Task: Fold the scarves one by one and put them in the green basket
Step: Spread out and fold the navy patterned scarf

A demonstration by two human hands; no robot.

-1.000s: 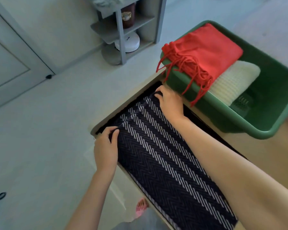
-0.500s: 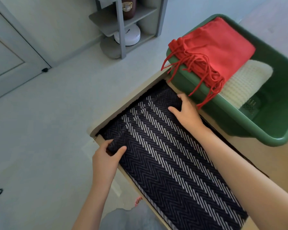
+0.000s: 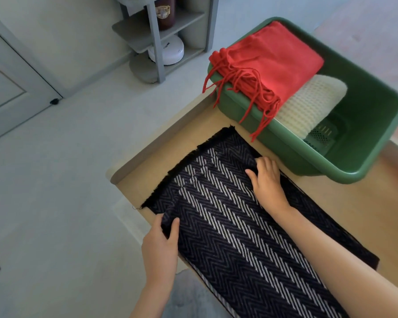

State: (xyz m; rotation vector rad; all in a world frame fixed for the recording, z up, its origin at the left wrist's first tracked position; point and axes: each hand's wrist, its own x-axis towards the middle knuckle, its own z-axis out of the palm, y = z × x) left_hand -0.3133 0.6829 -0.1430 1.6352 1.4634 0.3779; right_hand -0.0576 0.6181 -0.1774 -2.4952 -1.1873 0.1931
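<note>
- Head view: on the counter (image 3: pixel 189 143) beside the green basket (image 3: pixel 285 152), the dark scarf (image 3: pixel 228 230) is being pinched by the left hand (image 3: pixel 161 246) and the right hand (image 3: pixel 268 184).
- It is being judged soft and floppy; corners grip best.

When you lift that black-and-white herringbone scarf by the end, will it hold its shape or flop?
Likely flop: the herringbone scarf bunches into ridges where the left hand pinches its edge and the right hand grips a fold. It lies thin and flat on the table, so probably light and apt to slide.
</note>
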